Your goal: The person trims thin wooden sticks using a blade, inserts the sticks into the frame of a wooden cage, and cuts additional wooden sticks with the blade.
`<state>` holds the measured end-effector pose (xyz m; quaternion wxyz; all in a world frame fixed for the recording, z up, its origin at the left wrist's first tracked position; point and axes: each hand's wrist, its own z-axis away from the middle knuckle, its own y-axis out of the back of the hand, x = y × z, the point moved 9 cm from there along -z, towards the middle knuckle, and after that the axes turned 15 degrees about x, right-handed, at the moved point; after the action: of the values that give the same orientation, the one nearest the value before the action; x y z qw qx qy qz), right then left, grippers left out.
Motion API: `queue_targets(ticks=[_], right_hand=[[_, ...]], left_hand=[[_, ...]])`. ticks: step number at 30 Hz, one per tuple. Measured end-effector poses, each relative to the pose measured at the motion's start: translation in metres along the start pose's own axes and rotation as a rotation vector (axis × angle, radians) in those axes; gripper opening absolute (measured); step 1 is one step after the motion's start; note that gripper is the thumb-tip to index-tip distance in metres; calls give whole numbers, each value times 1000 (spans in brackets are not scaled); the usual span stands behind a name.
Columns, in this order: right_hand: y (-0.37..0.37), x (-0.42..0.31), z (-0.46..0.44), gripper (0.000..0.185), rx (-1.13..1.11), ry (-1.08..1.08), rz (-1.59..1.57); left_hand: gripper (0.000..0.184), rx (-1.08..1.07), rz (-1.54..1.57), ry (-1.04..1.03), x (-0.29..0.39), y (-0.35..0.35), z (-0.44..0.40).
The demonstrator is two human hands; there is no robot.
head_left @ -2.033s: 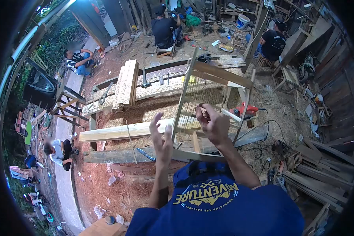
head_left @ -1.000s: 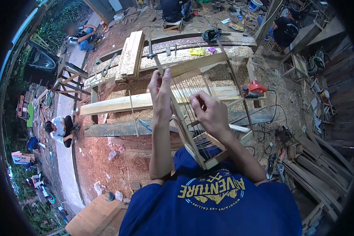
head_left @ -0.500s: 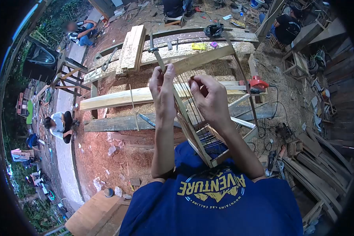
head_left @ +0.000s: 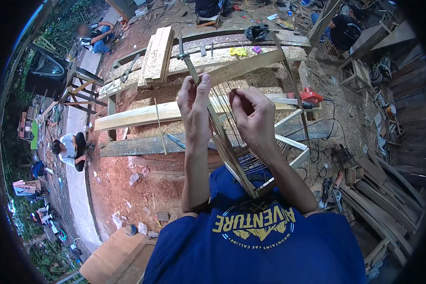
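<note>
A wooden frame (head_left: 245,67) with thin brown cords (head_left: 226,110) strung along it leans up in front of my chest. Its lower end rests near my shirt, where more strands cross it in a woven band (head_left: 252,166). My left hand (head_left: 195,111) is closed around the left rail near the top, thumb pointing up. With thumb and forefinger pressed together, my right hand (head_left: 255,116) pinches a thin cord among the strands, just right of the left hand. The exact spot of the pinch is partly hidden by the fingers.
Planks (head_left: 137,117) lie across beams in front of me, over sawdust. A red power tool (head_left: 311,96) with a cable sits at the right end. Stacked boards (head_left: 159,54) stand further off; curved wood pieces (head_left: 386,203) lie at right. Several people sit around, one (head_left: 72,150) at left.
My right hand has shifted very slightly, still pinching at the cords. The left hand keeps its hold on the rail, and the view has moved a little.
</note>
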<state>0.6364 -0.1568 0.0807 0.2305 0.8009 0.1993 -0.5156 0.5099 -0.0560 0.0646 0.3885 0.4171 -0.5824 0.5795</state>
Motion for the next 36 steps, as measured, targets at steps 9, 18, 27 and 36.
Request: queue_targets(ticks=[9, 18, 27, 36], right_hand=[[1, -2, 0, 12, 54, 50, 26], [-2, -1, 2, 12, 41, 30, 50], [0, -4, 5, 10, 48, 80, 83], [1, -2, 5, 10, 66, 82, 46]], left_hand=[[64, 26, -37, 96, -8, 4, -1], [14, -45, -4, -27, 2, -4, -1], [14, -65, 0, -66, 6, -4, 2], [14, -69, -51, -76, 4, -4, 2]])
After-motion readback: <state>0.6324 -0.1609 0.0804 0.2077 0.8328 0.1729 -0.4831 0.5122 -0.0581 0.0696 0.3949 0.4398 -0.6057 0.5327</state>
